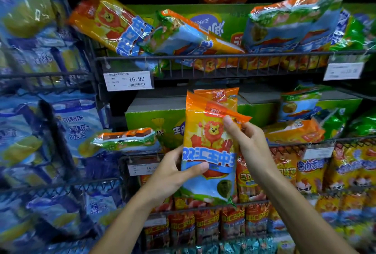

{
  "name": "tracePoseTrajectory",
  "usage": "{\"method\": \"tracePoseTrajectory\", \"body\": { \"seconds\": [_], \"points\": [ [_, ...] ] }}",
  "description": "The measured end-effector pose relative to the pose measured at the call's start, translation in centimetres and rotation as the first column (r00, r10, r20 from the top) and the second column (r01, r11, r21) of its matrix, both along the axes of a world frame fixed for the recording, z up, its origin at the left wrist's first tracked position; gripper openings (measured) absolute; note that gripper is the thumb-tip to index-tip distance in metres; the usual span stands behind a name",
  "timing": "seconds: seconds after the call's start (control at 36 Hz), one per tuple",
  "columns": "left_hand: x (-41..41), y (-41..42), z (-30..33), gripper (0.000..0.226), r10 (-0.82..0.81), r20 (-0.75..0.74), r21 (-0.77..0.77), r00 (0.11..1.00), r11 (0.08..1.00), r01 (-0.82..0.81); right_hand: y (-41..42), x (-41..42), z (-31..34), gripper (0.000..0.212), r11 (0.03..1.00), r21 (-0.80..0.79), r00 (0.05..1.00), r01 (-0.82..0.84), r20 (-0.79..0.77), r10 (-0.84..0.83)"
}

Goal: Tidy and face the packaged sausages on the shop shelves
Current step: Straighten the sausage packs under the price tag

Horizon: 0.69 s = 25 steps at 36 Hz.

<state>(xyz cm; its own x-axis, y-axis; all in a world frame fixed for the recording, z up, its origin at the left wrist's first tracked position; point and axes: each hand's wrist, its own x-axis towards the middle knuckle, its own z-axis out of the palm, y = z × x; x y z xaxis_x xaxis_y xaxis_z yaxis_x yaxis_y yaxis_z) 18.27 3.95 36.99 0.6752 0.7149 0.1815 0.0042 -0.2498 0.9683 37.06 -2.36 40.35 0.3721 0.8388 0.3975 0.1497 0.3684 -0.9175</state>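
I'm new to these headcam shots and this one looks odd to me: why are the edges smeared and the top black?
Head view: the wide lens bends the wire shelf rail and stretches the blue packets at left into blur; the centre stays sharp, so the lion packet in the left hand and right hand reads clearly; glare streaks the top-shelf wrappers; above them it is unlit.

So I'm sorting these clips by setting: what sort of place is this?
Most likely a shop's packaged-food aisle: wire shelves hold many sausage packs, a price tag reads 16.90, and stock cartons sit behind. The left hand and right hand hold a lion-printed pack.
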Motion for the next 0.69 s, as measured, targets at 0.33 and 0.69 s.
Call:
{"method": "tracePoseTrajectory", "body": {
  "seconds": [0.33,0.69],
  "points": [
    [-0.3,-0.4,-2.6,0.045,0.050,0.026,-0.024,0.998,0.999,-0.049,1.6,1.1,-0.6,0.080,0.994,-0.098,0.998,0.055,0.001,-0.055],
    [-1.0,-0.4,-3.7,0.051,0.118,0.071,-0.092,0.990,0.989,-0.111,2.2,-0.5,-0.3,0.061,1.000,-0.011,0.981,0.020,-0.192,-0.022]
  ]
}}
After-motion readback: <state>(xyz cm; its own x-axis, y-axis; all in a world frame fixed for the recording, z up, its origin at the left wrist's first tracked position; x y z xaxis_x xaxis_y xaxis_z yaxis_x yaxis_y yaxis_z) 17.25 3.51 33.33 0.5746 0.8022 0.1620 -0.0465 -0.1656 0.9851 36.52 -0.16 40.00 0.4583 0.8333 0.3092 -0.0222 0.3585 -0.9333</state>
